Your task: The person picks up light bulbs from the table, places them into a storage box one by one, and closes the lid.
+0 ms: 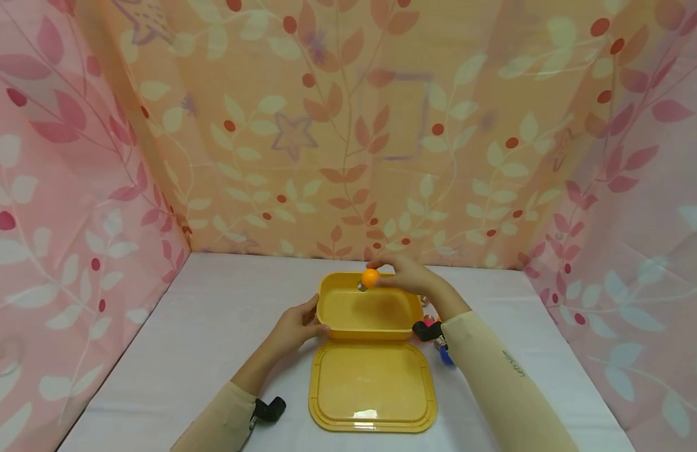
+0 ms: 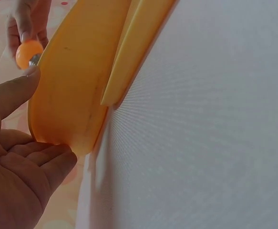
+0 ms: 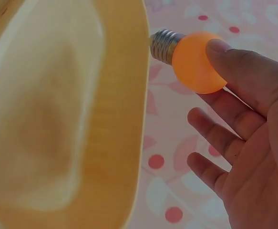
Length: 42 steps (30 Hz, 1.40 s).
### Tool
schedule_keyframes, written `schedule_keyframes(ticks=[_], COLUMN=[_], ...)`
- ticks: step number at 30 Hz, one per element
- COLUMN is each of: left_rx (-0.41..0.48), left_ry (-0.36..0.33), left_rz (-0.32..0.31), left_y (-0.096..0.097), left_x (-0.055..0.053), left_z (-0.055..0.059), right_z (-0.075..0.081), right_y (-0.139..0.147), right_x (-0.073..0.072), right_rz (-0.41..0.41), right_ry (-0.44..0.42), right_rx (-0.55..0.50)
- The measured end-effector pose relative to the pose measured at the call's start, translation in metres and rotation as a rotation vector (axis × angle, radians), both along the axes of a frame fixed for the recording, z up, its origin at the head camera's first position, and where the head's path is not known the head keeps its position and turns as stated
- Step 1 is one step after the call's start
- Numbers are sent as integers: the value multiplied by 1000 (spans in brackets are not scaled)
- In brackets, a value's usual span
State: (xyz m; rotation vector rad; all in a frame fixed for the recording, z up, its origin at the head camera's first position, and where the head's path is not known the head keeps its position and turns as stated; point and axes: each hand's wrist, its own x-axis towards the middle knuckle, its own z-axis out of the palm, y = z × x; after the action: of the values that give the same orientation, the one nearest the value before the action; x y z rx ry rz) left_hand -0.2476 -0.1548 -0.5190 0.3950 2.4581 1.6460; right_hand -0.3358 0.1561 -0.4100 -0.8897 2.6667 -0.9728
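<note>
My right hand (image 1: 407, 275) pinches an orange light bulb (image 1: 370, 277) by its round glass, between thumb and fingers. The bulb's metal screw base (image 3: 165, 46) points down and left, over the far part of a yellow plastic container (image 1: 359, 314). In the head view no objects show inside that container. My left hand (image 1: 293, 323) holds its left end, the thumb (image 2: 22, 90) by the rim and the fingers (image 2: 53, 162) against the outer wall.
A yellow lid (image 1: 373, 386) lies flat just in front of the container. To the right, partly hidden by my right forearm, are a blue bulb (image 1: 446, 356), a pink one (image 1: 428, 320) and other small pieces. Floral cloth (image 1: 348, 157) walls surround the white table (image 1: 212, 314).
</note>
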Motion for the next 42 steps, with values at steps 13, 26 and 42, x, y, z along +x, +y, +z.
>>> schedule_keyframes(ticks=[13,26,42], left_rx=[20,12,26], left_ry=[9,29,9], left_rz=[-3,-39,-16], left_y=[-2,-1,-1], left_x=[-3,-5,-1], left_z=[4,3,-1], right_z=[-3,-27,-51], right_y=[-38,-59,-79], right_x=[-25,-29,-23], right_rz=[18,117,157], right_ry=[-70,-143,-181], right_rx=[46,12,-9])
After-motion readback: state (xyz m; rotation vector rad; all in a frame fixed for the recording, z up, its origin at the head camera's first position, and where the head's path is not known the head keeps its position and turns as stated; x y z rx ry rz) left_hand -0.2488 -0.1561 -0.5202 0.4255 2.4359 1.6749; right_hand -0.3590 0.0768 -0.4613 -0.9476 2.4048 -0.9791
